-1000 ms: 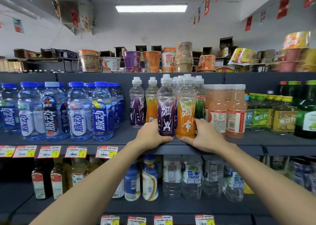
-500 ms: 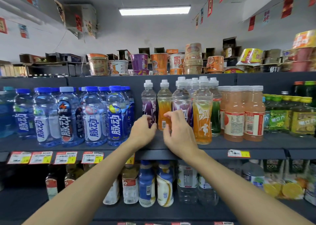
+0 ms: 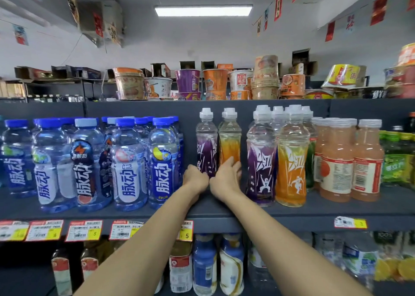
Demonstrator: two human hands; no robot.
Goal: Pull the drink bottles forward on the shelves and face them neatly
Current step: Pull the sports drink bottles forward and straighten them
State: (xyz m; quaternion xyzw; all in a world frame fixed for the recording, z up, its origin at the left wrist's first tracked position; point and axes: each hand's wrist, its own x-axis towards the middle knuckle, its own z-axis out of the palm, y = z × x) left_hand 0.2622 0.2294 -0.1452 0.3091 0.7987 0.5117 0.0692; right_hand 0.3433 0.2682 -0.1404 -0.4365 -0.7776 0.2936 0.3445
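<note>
Two white-capped drink bottles stand set back on the dark middle shelf [image 3: 314,212]: a purple one [image 3: 206,143] and an orange one [image 3: 229,141]. My left hand [image 3: 195,179] grips the base of the purple bottle, its fingers hidden behind it. My right hand [image 3: 226,176] curls round the lower part of the orange bottle. Just right of them, a second purple bottle [image 3: 261,161] and a second orange bottle [image 3: 292,161] stand at the shelf's front edge, labels facing out.
Blue-capped water bottles [image 3: 125,165] fill the shelf's left side, peach juice bottles [image 3: 336,161] and green bottles [image 3: 395,161] the right. Noodle cups [image 3: 215,80] line the top shelf. More bottles [image 3: 205,266] stand on the shelf below, under the price tags [image 3: 84,230].
Both hands left the front purple and orange bottles, moved left and deeper into the shelf, and now hold the two bottles standing further back. The view shifted left.
</note>
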